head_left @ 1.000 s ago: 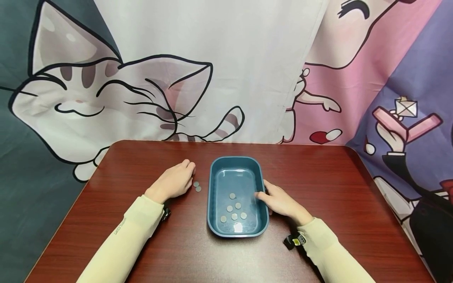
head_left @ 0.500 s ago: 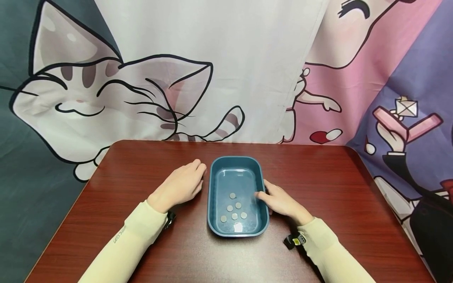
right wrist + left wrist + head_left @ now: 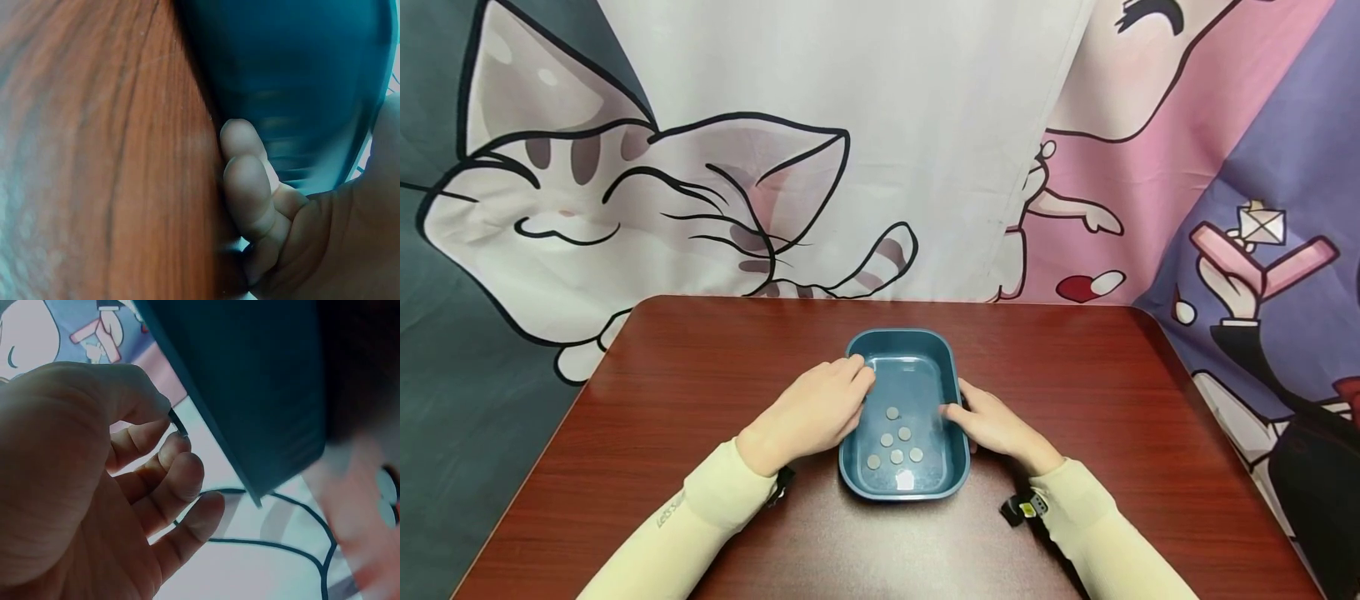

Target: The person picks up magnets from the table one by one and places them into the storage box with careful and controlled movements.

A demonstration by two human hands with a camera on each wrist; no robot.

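Note:
In the left wrist view my left hand (image 3: pixel 81 456) pinches a coin (image 3: pixel 179 423) between thumb and fingertip; its thin edge shows. From the head view the same hand (image 3: pixel 812 408) is over the left rim of a blue rectangular tray (image 3: pixel 917 383), and its fingers hide the coin. The right hand (image 3: pixel 1000 425) grips the tray's right wall, thumb over the rim on the inside. Its other fingers press against the outer wall near the table in the right wrist view. Several silver coins (image 3: pixel 904 434) lie flat on the tray's floor, mostly towards the near end.
Two more coins (image 3: pixel 387 512) rest on the table at the right edge of the left wrist view; the left arm covers that spot in the head view. The tray stands on a reddish-brown wooden table (image 3: pixel 1060 358). A cartoon-printed curtain (image 3: pixel 955 150) hangs behind it.
My left hand has moved right, from beside two coins on the table, across to the tray's left rim. The right hand and the tray have stayed put.

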